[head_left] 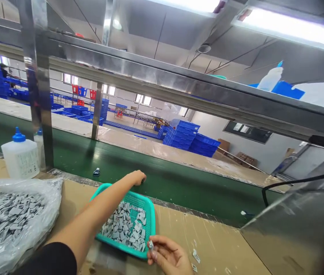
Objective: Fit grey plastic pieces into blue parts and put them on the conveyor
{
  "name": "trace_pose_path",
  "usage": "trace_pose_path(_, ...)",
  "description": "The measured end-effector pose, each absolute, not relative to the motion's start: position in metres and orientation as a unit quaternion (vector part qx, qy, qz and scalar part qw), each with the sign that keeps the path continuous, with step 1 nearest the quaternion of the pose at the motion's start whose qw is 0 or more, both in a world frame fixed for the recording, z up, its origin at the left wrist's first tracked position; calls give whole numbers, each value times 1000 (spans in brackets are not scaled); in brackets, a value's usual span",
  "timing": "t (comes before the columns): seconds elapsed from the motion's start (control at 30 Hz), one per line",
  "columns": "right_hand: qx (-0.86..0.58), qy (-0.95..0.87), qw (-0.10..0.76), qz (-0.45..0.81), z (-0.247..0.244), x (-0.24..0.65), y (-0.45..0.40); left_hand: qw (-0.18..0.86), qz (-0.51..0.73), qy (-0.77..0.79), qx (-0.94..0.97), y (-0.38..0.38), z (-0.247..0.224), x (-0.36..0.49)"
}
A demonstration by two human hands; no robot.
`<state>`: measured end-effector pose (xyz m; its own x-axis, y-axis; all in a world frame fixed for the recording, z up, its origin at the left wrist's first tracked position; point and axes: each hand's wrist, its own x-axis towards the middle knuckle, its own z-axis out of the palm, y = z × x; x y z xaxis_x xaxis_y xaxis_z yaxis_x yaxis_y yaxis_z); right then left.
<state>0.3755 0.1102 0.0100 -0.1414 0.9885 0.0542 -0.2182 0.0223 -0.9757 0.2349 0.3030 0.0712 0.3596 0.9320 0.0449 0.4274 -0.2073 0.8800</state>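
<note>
My left hand (pixel 139 177) reaches forward over the teal basket (pixel 150 214) to the near edge of the green conveyor belt (pixel 179 183). Its fingers curl down onto the belt, and what they hold is hidden. My right hand (pixel 167 256) is low at the basket's near right corner, pinching a small grey part (pixel 151 244) between its fingertips. The basket lies on the cardboard-covered bench (pixel 207 236) and holds several grey parts (pixel 124 227). One small dark part (pixel 96 172) lies alone on the belt, left of my left hand.
A clear plastic bag (pixel 7 217) full of grey parts sits at the left. A white bottle with a blue cap (pixel 20 157) stands beside a steel post (pixel 37 84). A black cable (pixel 293 183) crosses at right. Small scraps (pixel 196 256) lie near my right hand. Blue crates (pixel 190 139) are stacked beyond.
</note>
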Motion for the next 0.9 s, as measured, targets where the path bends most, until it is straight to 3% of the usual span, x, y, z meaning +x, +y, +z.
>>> trace_pose_path(0.23, -417, -616, 403, 534, 17, 360, 94, 537, 478, 358, 595, 191, 96, 172)
trace_pose_path(0.47, -437, -752, 329, 368, 32, 325, 73, 713, 517, 340, 328, 91, 47, 118)
trace_pose_path(0.9, -390, -811, 338, 277, 17, 307, 65, 571, 504, 452, 464, 57, 18, 108)
